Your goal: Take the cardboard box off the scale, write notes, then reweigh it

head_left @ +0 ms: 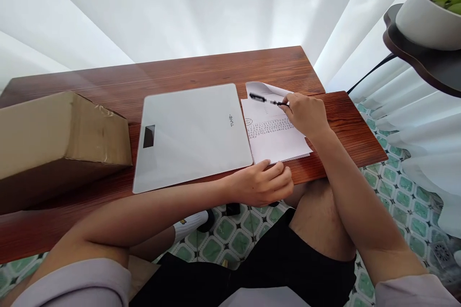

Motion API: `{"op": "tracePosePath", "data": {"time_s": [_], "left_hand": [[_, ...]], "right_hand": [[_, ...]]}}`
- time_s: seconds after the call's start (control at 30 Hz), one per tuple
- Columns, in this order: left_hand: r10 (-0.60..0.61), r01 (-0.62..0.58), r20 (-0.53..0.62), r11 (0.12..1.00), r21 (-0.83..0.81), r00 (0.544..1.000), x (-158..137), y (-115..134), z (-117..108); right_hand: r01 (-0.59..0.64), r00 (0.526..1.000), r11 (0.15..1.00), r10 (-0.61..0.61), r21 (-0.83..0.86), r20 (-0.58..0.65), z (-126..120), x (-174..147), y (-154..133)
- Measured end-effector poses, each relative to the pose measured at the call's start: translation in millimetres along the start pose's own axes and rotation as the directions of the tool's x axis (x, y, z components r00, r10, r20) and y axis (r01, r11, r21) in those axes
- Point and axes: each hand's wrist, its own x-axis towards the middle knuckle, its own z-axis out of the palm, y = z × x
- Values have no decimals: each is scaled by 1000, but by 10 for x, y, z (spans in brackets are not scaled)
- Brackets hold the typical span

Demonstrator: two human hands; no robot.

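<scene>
Over the right part of the paper, my right hand is closed around a black pen, which lies almost level and points to the left. Below it, a stack of white paper carries several rows of small characters and a circled mark, and its far corner curls up. My left hand rests at the table's near edge by the bottom of the paper, its fingers loosely bent and apart, with nothing seen in them. Directly left of the paper lies a flat white scale with a small dark display.
A brown cardboard box stands on the wooden table at the left. White curtains hang behind. At the upper right, a dark shelf holds a white bowl of green fruit. Green patterned tiles cover the floor.
</scene>
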Motion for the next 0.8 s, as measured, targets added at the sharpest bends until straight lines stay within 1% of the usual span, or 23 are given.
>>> {"op": "tracePosePath", "data": {"time_s": [0.07, 0.13, 0.2, 0.27, 0.33, 0.37, 0.43, 0.47, 0.5, 0.53, 0.57, 0.63, 0.73, 0.8], "left_hand": [[-6, 6, 12, 1000, -17, 1000, -1, -6, 2], [-10, 11, 32, 1000, -27, 999, -4, -11, 2], [-9, 11, 48, 999, -38, 999, -8, -12, 1], [-8, 11, 58, 999, -51, 998, -12, -11, 2], [-7, 11, 71, 998, -65, 997, -15, -9, 7], [-8, 14, 80, 997, -73, 997, -16, -7, 11], [-12, 20, 97, 996, -83, 995, -18, -6, 18], [-15, 24, 104, 996, -87, 995, -19, -6, 21], [-17, 27, 110, 995, -91, 994, -19, -6, 23], [-19, 30, 114, 995, -98, 993, -20, -6, 25], [-20, 33, 117, 994, -107, 993, -20, -6, 26], [-24, 39, 116, 991, -127, 993, -21, -6, 27], [-29, 46, 115, 989, -141, 993, -20, -6, 29], [-31, 49, 124, 987, -150, 992, -19, -7, 30]], "right_hand": [[-5, 999, 998, 8, 63, -45, -34, -25, -72], [38, 993, 976, -14, 213, -114, -59, -72, -137], [112, 981, 902, -32, 416, -194, -73, -132, -189], [150, 971, 796, -7, 587, -238, -75, -186, -223], [140, 980, 660, 16, 739, -199, -63, -216, -243], [126, 988, 573, 5, 810, -157, -50, -219, -249], [86, 996, 387, -69, 918, -64, -13, -210, -264], [61, 993, 320, -119, 945, -23, 9, -201, -276], [43, 987, 286, -162, 957, 4, 31, -193, -290], [37, 981, 283, -194, 958, 20, 54, -187, -308], [39, 977, 302, -210, 952, 27, 75, -184, -327], [48, 980, 348, -197, 936, 23, 114, -187, -367], [25, 985, 371, -165, 928, 39, 172, -205, -408], [15, 980, 395, -189, 919, 65, 213, -218, -420]]}}
